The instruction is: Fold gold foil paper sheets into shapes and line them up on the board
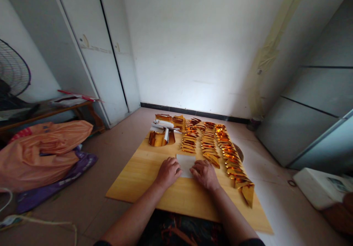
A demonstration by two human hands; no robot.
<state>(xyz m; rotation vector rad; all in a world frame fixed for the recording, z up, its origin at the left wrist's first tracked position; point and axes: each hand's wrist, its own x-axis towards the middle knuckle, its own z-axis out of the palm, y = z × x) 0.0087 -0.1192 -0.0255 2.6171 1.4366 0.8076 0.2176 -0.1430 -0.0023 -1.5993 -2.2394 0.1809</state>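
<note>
The person sits on the floor with a wooden board [143, 176] lying flat in front of the knees. A white sheet of paper [185, 162] lies on the board, near its middle, between the two hands. The left hand [168, 171] rests palm down on the left edge of the sheet, and its fingers [176, 167] are bent and press on the paper; they do not close around it. The right hand [204, 173] rests in the same way on the right edge of the sheet, its fingers [196, 168] curled a little and touching the paper, not gripping it.

Behind the sheet, three rows of folded gold foil pieces [209, 141] run away from the person; the right row [233, 161] is the longest and reaches near the right edge of the board. At the far left corner of the board there is a curved gold foil sheet [157, 138] and just behind it a small pile of white and gold paper [165, 124].

On the floor to the left lies an orange plastic bag [44, 146] on a purple one [55, 185]. A fan [12, 69] stands at the left edge, and a white box [320, 187] lies on the floor at the right.
</note>
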